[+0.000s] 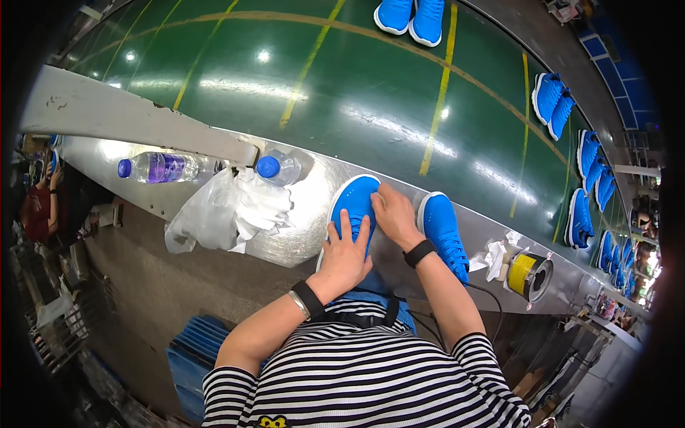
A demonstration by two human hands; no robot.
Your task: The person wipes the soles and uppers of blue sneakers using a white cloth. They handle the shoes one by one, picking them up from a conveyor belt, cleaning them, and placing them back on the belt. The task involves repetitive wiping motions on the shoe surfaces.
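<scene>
While left hand (344,258) lies spread over blue shoe (359,191) on worktop (489,230), right hand (394,214) curls at its toe, pinch unclear; bottles (165,167), plastic bag (205,215) left; second shoe (441,225), tin (524,273) right.

"What sort of place is this?"
"Shoe factory, I'd say. See that long green belt (371,78) with its yellow stripes (439,89), the blue sneakers (357,192) along it and at the metal ledge (319,196), and another person (36,214) off left."
</scene>
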